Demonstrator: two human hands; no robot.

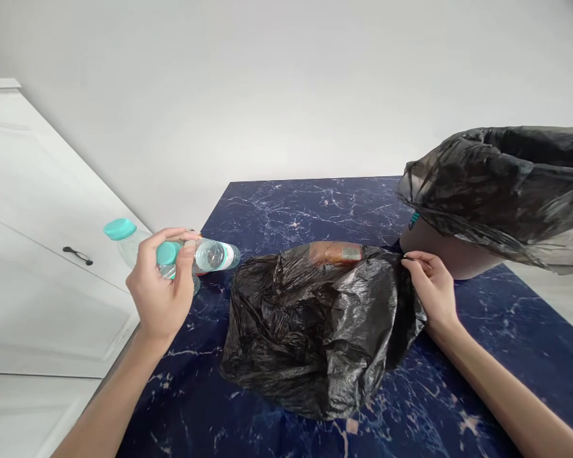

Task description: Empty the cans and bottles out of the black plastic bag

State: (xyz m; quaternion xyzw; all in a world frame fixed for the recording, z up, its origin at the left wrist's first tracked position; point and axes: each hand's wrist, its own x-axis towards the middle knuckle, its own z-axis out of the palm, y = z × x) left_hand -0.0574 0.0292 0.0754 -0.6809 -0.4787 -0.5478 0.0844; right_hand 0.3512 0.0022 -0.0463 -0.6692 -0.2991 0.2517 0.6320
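My left hand (160, 280) is closed, its thumb and fingers around a clear plastic bottle (212, 256) tilted toward the right; part of the bottle is hidden. Close by that hand are more clear bottles, with one teal cap (120, 229) at the left and another teal cap (167, 253) showing between thumb and fingers. A crumpled black plastic bag (315, 331) lies across the table, and an orange-brown item (335, 252) shows at its far side. At the bag's right edge, my right hand (428, 283) pinches the plastic between thumb and fingers.
A pinkish-brown bin (449, 251) lined with a black bag (501, 184) stands at the right. The table (296, 210) has a dark blue marbled top. Along the left is a white cabinet (42, 222) with dark handles, and behind everything a pale wall.
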